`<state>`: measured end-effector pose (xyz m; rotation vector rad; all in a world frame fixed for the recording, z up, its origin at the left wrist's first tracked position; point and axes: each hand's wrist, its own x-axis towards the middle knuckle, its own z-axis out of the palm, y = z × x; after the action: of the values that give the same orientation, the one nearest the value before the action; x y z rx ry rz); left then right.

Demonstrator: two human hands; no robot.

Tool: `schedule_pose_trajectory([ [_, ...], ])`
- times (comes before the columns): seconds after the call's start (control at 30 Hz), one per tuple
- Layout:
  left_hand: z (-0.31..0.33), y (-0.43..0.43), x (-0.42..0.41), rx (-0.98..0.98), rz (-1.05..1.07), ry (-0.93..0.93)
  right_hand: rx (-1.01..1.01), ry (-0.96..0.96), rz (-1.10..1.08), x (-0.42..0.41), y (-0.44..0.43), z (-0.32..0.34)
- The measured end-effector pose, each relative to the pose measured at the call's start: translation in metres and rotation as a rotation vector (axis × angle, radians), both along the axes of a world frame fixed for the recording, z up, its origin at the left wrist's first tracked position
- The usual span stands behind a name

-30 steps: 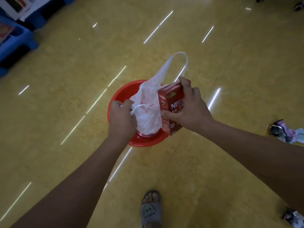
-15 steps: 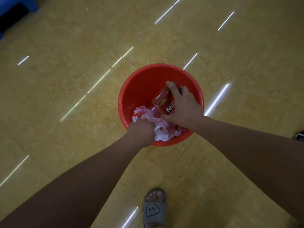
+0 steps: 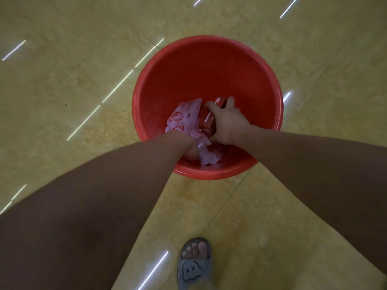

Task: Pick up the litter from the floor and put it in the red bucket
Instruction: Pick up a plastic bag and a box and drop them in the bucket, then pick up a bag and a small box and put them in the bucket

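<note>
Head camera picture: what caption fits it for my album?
Inside the red bucket: right hand grips a red box, left hand holds a crumpled bag.

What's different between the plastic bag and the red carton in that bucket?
The plastic bag is pale, thin and crumpled; the red carton is a stiff, straight-edged box. The bag bears red print on a pale ground, while the carton is red all over. The right hand grips the carton; the bag lies beside it. Both are inside the red bucket.

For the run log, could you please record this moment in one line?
stage: deposit | left hand: grips plastic bag inside red bucket | right hand: holds red carton inside bucket | release: not yet
</note>
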<state>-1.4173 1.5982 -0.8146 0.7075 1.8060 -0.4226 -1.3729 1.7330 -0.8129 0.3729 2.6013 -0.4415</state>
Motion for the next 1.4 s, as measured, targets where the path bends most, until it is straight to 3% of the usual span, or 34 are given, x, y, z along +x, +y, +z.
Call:
schedule_pose_trajectory([
  [0.07,-0.015,-0.001,-0.004,-0.002,0.007,0.018,0.046,-0.013,0.021,0.002,0.003,-0.011],
  [0.2,-0.028,0.002,-0.003,0.016,0.236,-0.138,0.244,-0.219,0.108,-0.002,0.001,-0.019],
  [0.3,-0.009,0.009,-0.002,0.047,0.234,-0.169,0.41,-0.357,0.157,-0.003,0.002,-0.004],
  [0.4,0.003,0.012,-0.004,0.024,0.163,-0.148,0.518,-0.345,0.255,0.003,0.004,0.018],
  [0.53,0.049,0.027,-0.012,0.091,0.03,-0.029,0.453,-0.204,0.391,-0.001,0.009,0.044],
  [0.77,0.113,0.067,-0.029,0.463,0.056,0.297,0.304,0.063,0.375,0.013,0.036,0.103],
  [1.03,0.149,0.113,0.024,0.677,0.023,0.33,0.215,0.166,0.234,0.069,0.084,0.148],
  [1.4,0.193,0.165,0.117,0.788,-0.025,0.363,0.242,0.153,0.031,0.193,0.156,0.19],
])
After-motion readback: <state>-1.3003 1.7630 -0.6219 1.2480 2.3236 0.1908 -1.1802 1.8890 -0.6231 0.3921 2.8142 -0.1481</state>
